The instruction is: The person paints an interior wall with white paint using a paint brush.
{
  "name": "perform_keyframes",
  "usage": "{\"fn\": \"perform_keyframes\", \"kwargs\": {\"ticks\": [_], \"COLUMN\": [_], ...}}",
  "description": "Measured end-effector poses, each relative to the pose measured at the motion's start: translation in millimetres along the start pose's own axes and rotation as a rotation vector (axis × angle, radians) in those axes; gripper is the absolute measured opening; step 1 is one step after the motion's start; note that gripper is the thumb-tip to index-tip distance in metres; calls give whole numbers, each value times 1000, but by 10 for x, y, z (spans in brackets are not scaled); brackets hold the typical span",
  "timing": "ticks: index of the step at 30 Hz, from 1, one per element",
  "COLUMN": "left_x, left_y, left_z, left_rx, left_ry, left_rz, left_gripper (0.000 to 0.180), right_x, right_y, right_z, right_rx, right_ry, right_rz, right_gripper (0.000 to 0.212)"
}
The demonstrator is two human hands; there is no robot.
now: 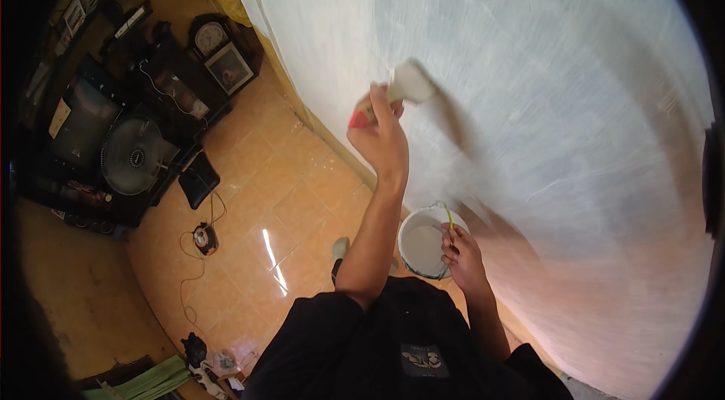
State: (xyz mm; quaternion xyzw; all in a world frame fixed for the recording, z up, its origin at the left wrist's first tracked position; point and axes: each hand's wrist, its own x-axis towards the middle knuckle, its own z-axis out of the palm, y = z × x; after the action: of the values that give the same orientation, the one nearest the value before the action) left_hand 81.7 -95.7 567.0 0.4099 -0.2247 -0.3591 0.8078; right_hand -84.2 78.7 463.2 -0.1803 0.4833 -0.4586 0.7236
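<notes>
My left hand is raised in front of the wall, its fingers closed round the handle of a wide paintbrush. The handle ends in a red tip, and the pale bristles are at the wall surface; whether they touch it I cannot tell. Lower down, my right hand grips the yellow-green handle of a white bucket. Pale paint covers the bucket's inside, and smears mark its rim. Streaky white and bluish paint coats the wall, with a pinker tone toward its lower right.
Orange tiles cover the floor. A dark cabinet at the left carries a fan, a clock and a framed picture. A cable reel with loose cord lies on the tiles. Green cloth shows at the lower left.
</notes>
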Motion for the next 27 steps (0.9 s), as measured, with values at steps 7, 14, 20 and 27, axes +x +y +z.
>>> {"fn": "perform_keyframes", "kwargs": {"ticks": [7, 14, 20, 27], "left_x": [298, 103, 89, -70], "left_y": [-209, -2481, -3141, -2153], "left_z": [-327, -1903, -2490, -1155], "left_rx": [-277, -184, 7, 161], "left_ry": [-47, 78, 253, 191], "left_rz": [-68, -460, -521, -241], "left_gripper": [37, 35, 31, 35], "right_x": [101, 139, 274, 358], "right_y": [24, 170, 282, 290], "right_z": [-36, -176, -131, -223], "right_rx": [-10, -86, -129, -222], "right_ry": [-33, 15, 25, 122], "right_rz": [63, 122, 193, 145], "right_gripper": [22, 22, 21, 22]}}
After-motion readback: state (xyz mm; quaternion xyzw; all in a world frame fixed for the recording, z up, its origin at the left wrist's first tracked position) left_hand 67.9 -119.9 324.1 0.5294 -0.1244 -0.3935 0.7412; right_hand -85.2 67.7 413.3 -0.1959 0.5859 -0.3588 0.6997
